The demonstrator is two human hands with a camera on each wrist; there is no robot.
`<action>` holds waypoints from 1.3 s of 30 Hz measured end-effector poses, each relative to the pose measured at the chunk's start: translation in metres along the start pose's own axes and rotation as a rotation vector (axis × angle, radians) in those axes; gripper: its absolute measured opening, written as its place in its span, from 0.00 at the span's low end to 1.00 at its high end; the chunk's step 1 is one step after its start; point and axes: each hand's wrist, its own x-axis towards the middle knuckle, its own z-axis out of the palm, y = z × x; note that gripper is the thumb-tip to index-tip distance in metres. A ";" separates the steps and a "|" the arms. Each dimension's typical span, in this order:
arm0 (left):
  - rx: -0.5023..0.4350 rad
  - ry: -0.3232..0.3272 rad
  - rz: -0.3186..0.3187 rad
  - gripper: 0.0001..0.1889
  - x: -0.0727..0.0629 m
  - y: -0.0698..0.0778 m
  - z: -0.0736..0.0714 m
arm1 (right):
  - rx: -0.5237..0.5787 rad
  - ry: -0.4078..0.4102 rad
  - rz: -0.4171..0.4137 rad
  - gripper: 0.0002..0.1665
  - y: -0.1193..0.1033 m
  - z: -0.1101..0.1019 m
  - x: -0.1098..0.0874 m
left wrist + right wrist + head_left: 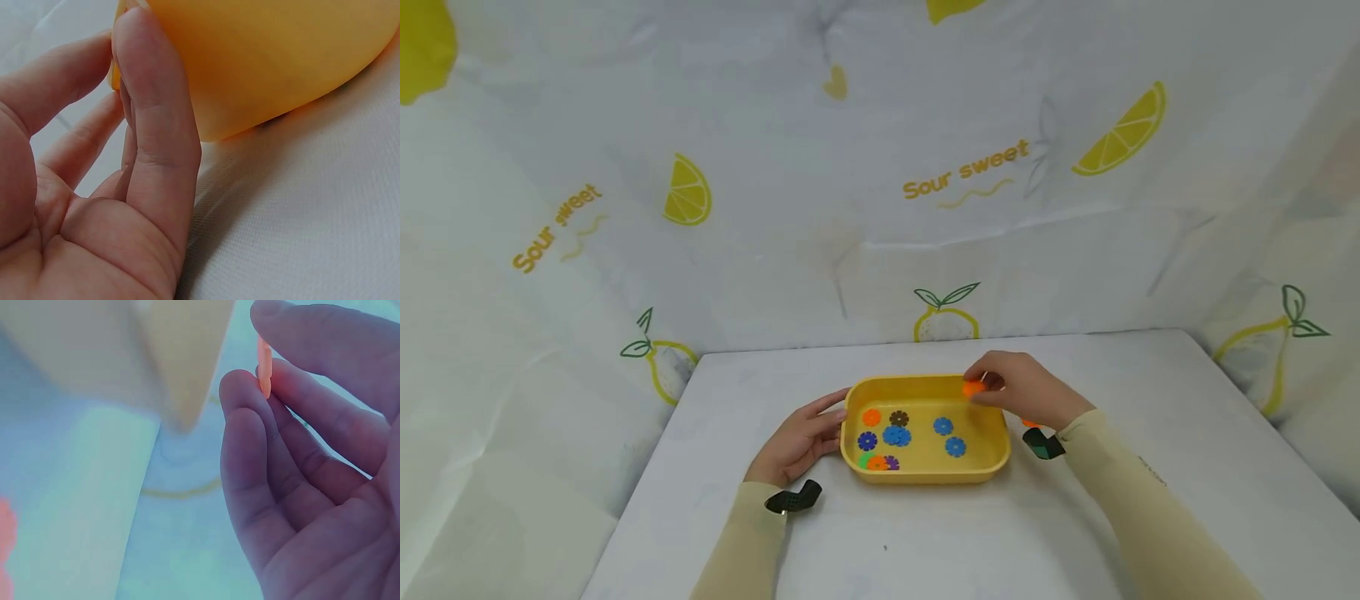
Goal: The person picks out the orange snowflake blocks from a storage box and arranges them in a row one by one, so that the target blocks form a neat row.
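Observation:
A yellow plastic tray (pixel 925 478) stands on the table with several flower-shaped discs in it. Its left end is gripped by my left hand (pixel 797 442), whose thumb and fingers meet at the rim; the left wrist view shows the tray's outer wall (pixel 281 62) beside the fingers. My right hand (pixel 1018 387) is over the tray's back right corner and pinches an orange flower disc (pixel 973 389). Seen edge-on in the right wrist view, that disc (pixel 265 369) sits between thumb and fingertips.
Inside the tray are a brown disc (pixel 898 418), blue discs (pixel 955 447), a dark blue disc (pixel 867 441) and a front-left cluster with an orange disc (pixel 877 463). Right of the tray, another orange piece (pixel 1032 423) is partly hidden by my right wrist. A lemon-print cloth (pixel 775 275) hangs behind the table.

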 end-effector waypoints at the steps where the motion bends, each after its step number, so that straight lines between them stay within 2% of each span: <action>1: 0.003 0.000 0.001 0.34 0.000 0.000 0.000 | 0.004 0.014 0.009 0.17 0.005 -0.003 -0.005; 8: 0.000 0.001 0.000 0.34 0.001 -0.002 0.000 | 0.008 0.098 0.093 0.17 0.039 -0.015 -0.032; 13: -0.014 0.001 -0.003 0.34 -0.001 -0.001 0.001 | 0.023 0.126 0.174 0.19 0.064 -0.018 -0.048; 18: -0.030 0.000 -0.008 0.34 -0.002 0.000 0.001 | 0.023 0.151 0.218 0.21 0.085 -0.022 -0.063; 25: -0.021 0.004 -0.010 0.32 -0.003 0.000 0.003 | -0.008 0.188 0.247 0.21 0.106 -0.028 -0.080; 34: -0.044 0.001 -0.009 0.31 -0.003 0.001 0.004 | -0.010 0.183 0.279 0.23 0.128 -0.029 -0.094; 39: -0.038 -0.008 -0.014 0.32 -0.004 0.001 0.003 | -0.004 0.172 0.308 0.23 0.132 -0.031 -0.098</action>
